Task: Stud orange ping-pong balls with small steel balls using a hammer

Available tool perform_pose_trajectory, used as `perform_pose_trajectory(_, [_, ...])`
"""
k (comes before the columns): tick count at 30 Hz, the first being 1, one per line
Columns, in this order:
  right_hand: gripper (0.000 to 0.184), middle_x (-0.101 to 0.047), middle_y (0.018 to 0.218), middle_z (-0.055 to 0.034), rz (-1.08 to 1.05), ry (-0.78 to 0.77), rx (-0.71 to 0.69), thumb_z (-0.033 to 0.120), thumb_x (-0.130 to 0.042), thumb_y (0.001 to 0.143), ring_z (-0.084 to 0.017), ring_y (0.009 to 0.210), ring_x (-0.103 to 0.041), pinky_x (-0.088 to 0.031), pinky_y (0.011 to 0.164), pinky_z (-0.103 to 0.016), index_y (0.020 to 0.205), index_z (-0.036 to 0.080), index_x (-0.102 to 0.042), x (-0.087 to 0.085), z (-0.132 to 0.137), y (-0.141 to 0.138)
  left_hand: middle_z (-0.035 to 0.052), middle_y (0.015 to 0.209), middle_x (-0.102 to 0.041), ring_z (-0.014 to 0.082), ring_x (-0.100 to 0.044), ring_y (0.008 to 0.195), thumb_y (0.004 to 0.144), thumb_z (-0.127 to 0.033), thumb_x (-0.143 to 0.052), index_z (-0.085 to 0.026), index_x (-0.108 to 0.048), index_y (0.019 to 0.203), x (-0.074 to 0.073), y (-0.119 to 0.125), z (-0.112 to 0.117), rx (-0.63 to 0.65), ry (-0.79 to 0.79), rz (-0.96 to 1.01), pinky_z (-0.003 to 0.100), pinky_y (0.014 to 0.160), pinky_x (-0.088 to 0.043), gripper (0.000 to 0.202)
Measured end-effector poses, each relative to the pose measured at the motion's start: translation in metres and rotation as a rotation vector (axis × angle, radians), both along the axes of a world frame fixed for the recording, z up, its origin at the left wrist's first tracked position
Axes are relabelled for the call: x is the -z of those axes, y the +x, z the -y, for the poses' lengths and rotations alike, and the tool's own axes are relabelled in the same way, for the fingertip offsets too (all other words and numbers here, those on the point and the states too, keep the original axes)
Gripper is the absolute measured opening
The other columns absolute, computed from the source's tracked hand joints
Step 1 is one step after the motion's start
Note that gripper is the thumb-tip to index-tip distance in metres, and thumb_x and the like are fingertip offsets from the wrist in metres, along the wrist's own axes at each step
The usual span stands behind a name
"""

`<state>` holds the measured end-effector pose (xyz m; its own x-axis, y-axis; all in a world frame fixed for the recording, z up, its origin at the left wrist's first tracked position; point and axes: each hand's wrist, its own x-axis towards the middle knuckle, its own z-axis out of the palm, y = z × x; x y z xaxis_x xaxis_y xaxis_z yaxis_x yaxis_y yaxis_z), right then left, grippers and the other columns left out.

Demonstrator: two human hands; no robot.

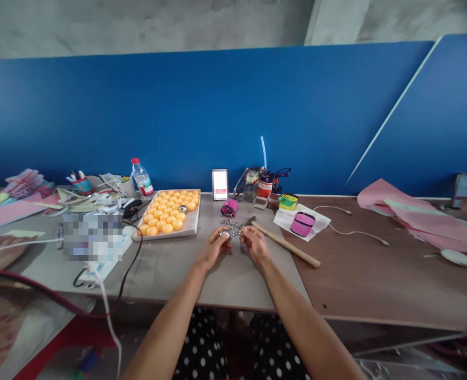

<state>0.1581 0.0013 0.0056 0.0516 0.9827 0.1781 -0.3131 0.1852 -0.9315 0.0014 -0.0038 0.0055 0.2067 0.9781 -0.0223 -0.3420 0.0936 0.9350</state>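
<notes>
My left hand (212,249) is closed around a shiny silver round piece (225,234), held just above the grey mat (241,287). Close beside it, my right hand (256,244) is pinched, its fingertips near several small shiny metal parts (233,226); what they grip is too small to make out. Past the fingers of my right hand lies a hammer (291,247) with a wooden handle, its head by the small parts. Behind the parts sits a purple cuff-like roll (229,207).
On the left, a white tray (197,224) holds several orange balls and one silver piece. A bottle (142,178), power strip (114,253) and cables stand farther left, near another person's arm (3,258). To the right lie a purple band (303,224) on white paper and pink sheets (411,216).
</notes>
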Motion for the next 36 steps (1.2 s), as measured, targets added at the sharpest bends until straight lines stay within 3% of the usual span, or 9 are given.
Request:
perform_pose_trajectory(5, [0.013, -0.055, 0.078, -0.0046, 0.711, 0.260, 0.604, 0.026, -0.047, 0.076, -0.016, 0.074, -0.049, -0.039, 0.068, -0.029, 0.075, 0.018, -0.057, -0.001, -0.001, 0.016, 0.0026, 0.076, -0.063, 0.0128, -0.060, 0.059, 0.070, -0.036, -0.064, -0.019, -0.054, 0.108, 0.000, 0.000, 0.000, -0.028, 0.006, 0.015, 0.026, 0.058, -0.048, 0.043])
perform_pose_trajectory(9, [0.026, -0.056, 0.099, -0.0127, 1.181, 0.024, 0.834, 0.021, -0.048, 0.074, -0.025, 0.094, -0.048, -0.035, 0.079, -0.037, 0.097, 0.016, -0.060, -0.002, 0.000, 0.033, 0.0021, 0.074, -0.063, 0.0125, -0.060, 0.058, 0.071, -0.037, -0.064, -0.018, -0.053, 0.109, -0.004, 0.001, 0.002, -0.039, 0.004, 0.043, 0.026, 0.058, -0.048, 0.043])
perform_pose_trajectory(13, [0.027, -0.059, 0.098, -0.0158, 1.429, -0.232, 0.776, 0.020, -0.048, 0.076, -0.028, 0.093, -0.050, -0.033, 0.079, -0.040, 0.098, 0.014, -0.062, -0.002, 0.002, 0.043, 0.0030, 0.071, -0.063, 0.0128, -0.059, 0.055, 0.073, -0.043, -0.062, -0.017, -0.051, 0.105, -0.007, -0.001, 0.002, -0.006, -0.029, 0.139, 0.026, 0.056, -0.048, 0.043])
perform_pose_trajectory(16, [0.026, -0.059, 0.097, -0.0153, 1.507, -0.305, 0.707, 0.016, -0.043, 0.078, -0.027, 0.092, -0.051, -0.033, 0.078, -0.039, 0.095, 0.014, -0.063, 0.000, 0.002, 0.047, 0.0025, 0.067, -0.061, 0.0118, -0.057, 0.052, 0.074, -0.048, -0.060, -0.016, -0.052, 0.101, -0.006, -0.003, 0.000, -0.013, -0.058, 0.215, 0.025, 0.052, -0.047, 0.043])
perform_pose_trajectory(22, [0.029, -0.058, 0.100, -0.0158, 1.519, -0.385, 0.739, 0.016, -0.039, 0.081, -0.027, 0.095, -0.050, -0.033, 0.077, -0.038, 0.098, 0.015, -0.063, 0.005, -0.003, 0.053, 0.0006, 0.065, -0.058, 0.0094, -0.053, 0.050, 0.076, -0.048, -0.059, -0.016, -0.052, 0.109, -0.007, -0.007, -0.002, -0.018, -0.090, 0.289, 0.021, 0.049, -0.044, 0.046])
perform_pose_trajectory(30, [0.025, -0.058, 0.098, -0.0123, 1.499, -0.220, 0.856, 0.020, -0.042, 0.082, -0.026, 0.095, -0.048, -0.029, 0.079, -0.036, 0.096, 0.017, -0.063, 0.005, -0.003, 0.053, 0.0016, 0.067, -0.059, 0.0103, -0.053, 0.051, 0.077, -0.049, -0.056, -0.018, -0.051, 0.111, -0.006, -0.007, -0.003, -0.020, -0.108, 0.332, 0.021, 0.049, -0.043, 0.046])
perform_pose_trajectory(36, [0.030, -0.057, 0.101, -0.0107, 1.394, 0.113, 0.892, 0.024, -0.037, 0.087, -0.024, 0.093, -0.046, -0.028, 0.080, -0.035, 0.109, 0.017, -0.056, -0.007, 0.001, 0.040, 0.0013, 0.067, -0.060, 0.0112, -0.055, 0.052, 0.080, -0.044, -0.055, -0.019, -0.048, 0.118, -0.005, -0.007, -0.005, -0.067, -0.156, 0.374, 0.022, 0.051, -0.044, 0.046])
